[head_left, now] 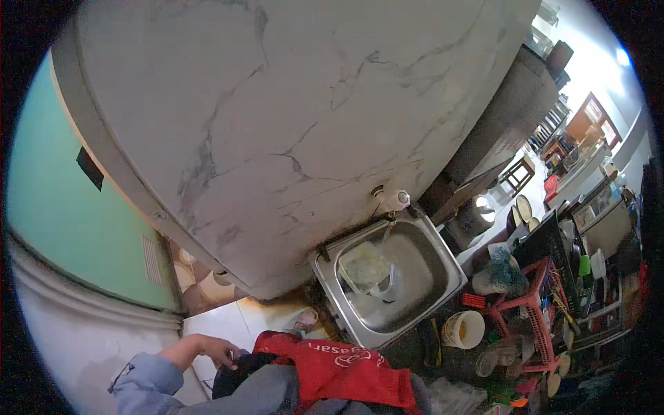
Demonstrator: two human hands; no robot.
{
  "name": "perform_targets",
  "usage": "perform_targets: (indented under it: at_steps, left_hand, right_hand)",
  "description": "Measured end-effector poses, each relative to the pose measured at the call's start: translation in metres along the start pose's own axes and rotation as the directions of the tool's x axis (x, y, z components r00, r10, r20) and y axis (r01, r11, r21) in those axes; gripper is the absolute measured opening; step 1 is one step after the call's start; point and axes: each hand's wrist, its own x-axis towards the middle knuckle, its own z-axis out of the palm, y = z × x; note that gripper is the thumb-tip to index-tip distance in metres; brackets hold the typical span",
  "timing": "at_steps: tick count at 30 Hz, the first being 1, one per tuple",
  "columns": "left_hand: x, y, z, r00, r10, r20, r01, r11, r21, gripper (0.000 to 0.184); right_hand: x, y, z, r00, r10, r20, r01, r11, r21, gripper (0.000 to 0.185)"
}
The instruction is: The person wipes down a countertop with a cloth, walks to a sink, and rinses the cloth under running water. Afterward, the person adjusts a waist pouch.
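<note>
My left hand (216,349) is at the lower left, beside the dark cloth edge of the red apron (346,373); its fingers are curled and partly hidden, and what they hold, if anything, I cannot make out. My right hand does not show. Ahead is a metal sink (415,259) with a pale, see-through container (364,266) and another clear item (392,283) inside. A tap (395,201) on the marbled wall has water running from it into the basin.
Right of the sink are a white bucket (463,330), a red plastic rack (532,311) and cluttered kitchenware. A green door (83,200) stands at the left. A wooden stool (517,176) is farther off at the upper right.
</note>
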Motion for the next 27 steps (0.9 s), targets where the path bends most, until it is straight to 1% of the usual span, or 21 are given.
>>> perform_targets:
  at_steps: [1, 2, 4, 5, 7, 8, 10, 11, 12, 14, 15, 16, 18, 19, 20, 21, 22, 23, 25, 26, 27]
  left_hand:
    - [0.013, -0.026, -0.006, 0.993, 0.011, 0.12, -0.011, 1.0, 0.001, 0.034]
    - [0.006, -0.023, -0.002, 0.993, 0.011, 0.115, -0.011, 1.0, 0.003, 0.034]
    - [-0.013, -0.016, 0.013, 0.972, -0.08, 0.221, 0.069, 0.996, 0.056, 0.033]
    - [-0.015, -0.024, 0.017, 0.972, -0.081, 0.219, 0.07, 0.996, 0.058, 0.033]
    - [-0.012, -0.061, 0.033, 0.948, -0.065, 0.312, 0.125, 0.976, -0.177, 0.033]
    - [-0.009, -0.073, 0.039, 0.947, -0.066, 0.313, 0.127, 0.975, -0.179, 0.033]
    - [0.0, -0.099, 0.05, 0.933, -0.015, 0.36, 0.095, 0.974, -0.206, 0.035]
    - [0.011, -0.116, 0.053, 0.938, -0.048, 0.342, 0.134, 0.964, -0.231, 0.039]
    - [0.005, -0.105, 0.053, 0.939, -0.049, 0.341, 0.137, 0.961, -0.24, 0.039]
    - [-0.011, -0.074, 0.053, 0.957, -0.008, 0.291, 0.049, 0.99, -0.133, 0.043]
    - [0.001, -0.094, 0.053, 0.947, -0.019, 0.32, 0.107, 0.959, -0.261, 0.056]
    - [-0.002, -0.093, 0.056, 0.948, -0.017, 0.318, 0.108, 0.956, -0.273, 0.056]
    - [-0.016, -0.075, 0.054, 0.975, -0.109, 0.192, 0.153, 0.961, -0.229, 0.071]
    - [-0.033, -0.051, 0.055, 0.975, -0.109, 0.191, 0.149, 0.967, -0.206, 0.085]
    - [-0.032, -0.052, 0.056, 0.975, -0.11, 0.191, 0.149, 0.967, -0.204, 0.085]
    - [-0.03, -0.053, 0.056, 0.966, -0.146, 0.215, 0.186, 0.967, -0.176, 0.088]
    - [-0.028, -0.056, 0.056, 0.954, -0.184, 0.237, 0.222, 0.964, -0.144, 0.092]
    - [-0.023, -0.065, 0.056, 0.954, -0.186, 0.237, 0.223, 0.965, -0.138, 0.092]
    - [-0.003, -0.098, 0.058, 0.899, -0.191, 0.394, 0.263, 0.955, -0.136, 0.096]
    - [0.009, -0.119, 0.059, 0.898, -0.193, 0.395, 0.263, 0.956, -0.131, 0.096]
    - [0.022, -0.141, 0.059, 0.924, -0.144, 0.355, 0.205, 0.969, -0.139, 0.096]
  right_hand:
    - [0.002, 0.001, -0.001, 1.0, -0.004, 0.0, 0.004, 1.0, 0.003, 0.041]
    - [0.005, 0.001, -0.002, 1.0, -0.009, 0.001, 0.009, 1.0, 0.007, 0.041]
    - [0.007, 0.003, -0.001, 1.0, -0.013, 0.001, 0.013, 1.0, 0.017, 0.041]
    - [0.008, 0.004, -0.002, 1.0, -0.016, 0.0, 0.016, 1.0, 0.022, 0.041]
    - [0.011, 0.007, -0.001, 1.0, -0.021, 0.001, 0.021, 0.999, 0.033, 0.041]
    - [0.011, 0.008, 0.0, 1.0, -0.02, 0.004, 0.019, 0.999, 0.04, 0.041]
    - [0.013, 0.011, 0.002, 1.0, -0.017, 0.016, 0.016, 0.999, 0.051, 0.041]
    - [0.015, 0.012, 0.002, 1.0, -0.017, 0.025, 0.015, 0.998, 0.055, 0.041]
    - [0.017, 0.013, 0.003, 0.999, -0.015, 0.035, 0.013, 0.998, 0.062, 0.041]
    - [0.016, 0.019, 0.01, 0.998, -0.004, 0.057, 0.0, 0.997, 0.078, 0.041]
    - [0.014, 0.022, 0.013, 0.998, 0.003, 0.069, -0.009, 0.996, 0.085, 0.041]
    - [0.016, 0.023, 0.013, 0.997, 0.006, 0.082, -0.014, 0.996, 0.088, 0.041]
    - [0.017, 0.025, 0.014, 0.995, 0.008, 0.097, -0.018, 0.995, 0.097, 0.041]
    - [0.017, 0.025, 0.015, 0.995, 0.008, 0.098, -0.019, 0.995, 0.103, 0.041]
    - [0.016, 0.025, 0.015, 0.995, 0.007, 0.097, -0.017, 0.994, 0.108, 0.041]
    - [0.016, 0.027, 0.015, 0.995, 0.005, 0.095, -0.015, 0.993, 0.113, 0.041]
    - [0.016, 0.028, 0.016, 0.996, 0.001, 0.091, -0.012, 0.993, 0.12, 0.041]
    - [0.015, 0.028, 0.017, 0.996, -0.002, 0.086, -0.009, 0.992, 0.127, 0.041]
    - [0.012, 0.028, 0.017, 0.997, -0.006, 0.074, -0.004, 0.99, 0.139, 0.041]
    - [0.01, 0.028, 0.018, 0.998, -0.007, 0.069, -0.003, 0.989, 0.145, 0.041]
    - [0.01, 0.028, 0.019, 0.998, -0.01, 0.065, 0.0, 0.989, 0.151, 0.041]
